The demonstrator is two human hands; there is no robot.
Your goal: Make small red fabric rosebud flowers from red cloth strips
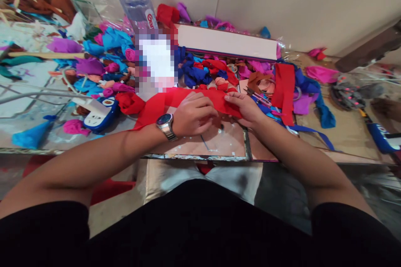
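Observation:
A long red strip (pixel 153 110) of thin material stretches across the table under both of my hands. My left hand (pixel 196 114), with a metal watch on its wrist, lies over the strip's middle with its fingers curled; whether the fingertips grip anything is hidden. At the strip's right part, my right hand (pixel 244 107) pinches its upper edge between thumb and fingers. Just right of my right hand are small scissors (pixel 261 99) with a pink handle. Another folded red strip (pixel 283 91) lies further right.
Colourful scraps and rolled pieces crowd the table's back. A clear bottle (pixel 138 8) stands behind a blurred patch. A pale long box (pixel 225 41) lies at the back, a white-and-blue power strip (pixel 102 114) at the left, cardboard (pixel 344 133) at the right.

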